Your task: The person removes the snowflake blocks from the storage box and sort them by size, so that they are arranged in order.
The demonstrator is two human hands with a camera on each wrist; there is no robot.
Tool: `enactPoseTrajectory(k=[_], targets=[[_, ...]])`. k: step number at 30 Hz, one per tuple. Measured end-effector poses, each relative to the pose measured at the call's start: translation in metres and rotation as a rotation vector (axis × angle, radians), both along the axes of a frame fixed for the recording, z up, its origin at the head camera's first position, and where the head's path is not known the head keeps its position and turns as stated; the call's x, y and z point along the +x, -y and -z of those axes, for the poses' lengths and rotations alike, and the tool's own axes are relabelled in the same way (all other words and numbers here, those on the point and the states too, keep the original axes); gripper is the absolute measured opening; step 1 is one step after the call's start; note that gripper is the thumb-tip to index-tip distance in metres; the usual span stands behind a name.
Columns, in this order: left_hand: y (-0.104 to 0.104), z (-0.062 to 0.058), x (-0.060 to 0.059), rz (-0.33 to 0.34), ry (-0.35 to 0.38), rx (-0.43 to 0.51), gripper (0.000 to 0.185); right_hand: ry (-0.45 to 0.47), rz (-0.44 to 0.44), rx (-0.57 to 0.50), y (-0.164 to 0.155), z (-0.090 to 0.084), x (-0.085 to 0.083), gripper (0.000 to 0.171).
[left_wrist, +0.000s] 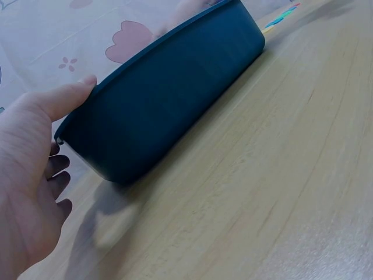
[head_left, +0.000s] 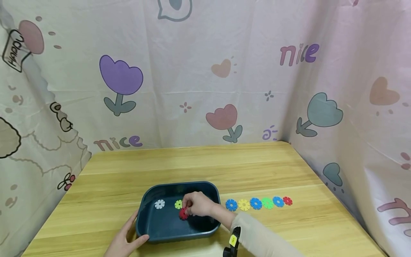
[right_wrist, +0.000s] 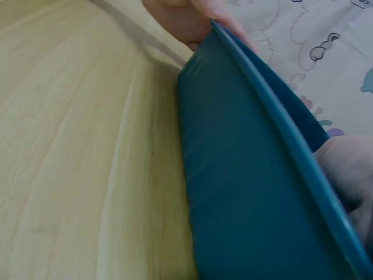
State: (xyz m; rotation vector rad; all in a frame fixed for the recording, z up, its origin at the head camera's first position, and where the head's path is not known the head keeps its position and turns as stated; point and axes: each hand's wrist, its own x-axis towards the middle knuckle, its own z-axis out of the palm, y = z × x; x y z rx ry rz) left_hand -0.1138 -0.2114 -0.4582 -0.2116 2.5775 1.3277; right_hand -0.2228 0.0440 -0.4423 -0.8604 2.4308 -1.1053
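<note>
A dark blue-green plastic tub stands on the table. My left hand holds its near left corner, with the thumb on the rim and the other fingers outside the end wall. My right hand reaches over the right side into the tub and pinches a red notched plastic disc low inside. A white notched disc lies on the tub floor to the left. Just beyond the red one is a yellow-green disc, partly covered by my right fingers. In the right wrist view the tub wall hides the fingertips.
Right of the tub, a row of notched discs lies on the wooden table: blue, yellow, blue, green, blue and red. A patterned curtain hangs behind and at both sides.
</note>
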Motion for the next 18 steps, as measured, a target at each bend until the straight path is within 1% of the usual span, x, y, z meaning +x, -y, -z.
enactPoseTrajectory(k=[5,11,18], targets=[[0.001,0.001,0.001,-0.009,0.002,0.029,0.092,0.080,0.040,-0.068,-0.003,-0.005,-0.002,0.013],[0.000,0.001,0.000,-0.007,0.006,0.019,0.092,0.150,0.066,-0.149,-0.010,-0.016,-0.006,0.010],[0.000,-0.002,0.001,-0.007,0.015,0.006,0.092,0.177,0.087,-0.218,-0.024,-0.029,-0.012,0.007]])
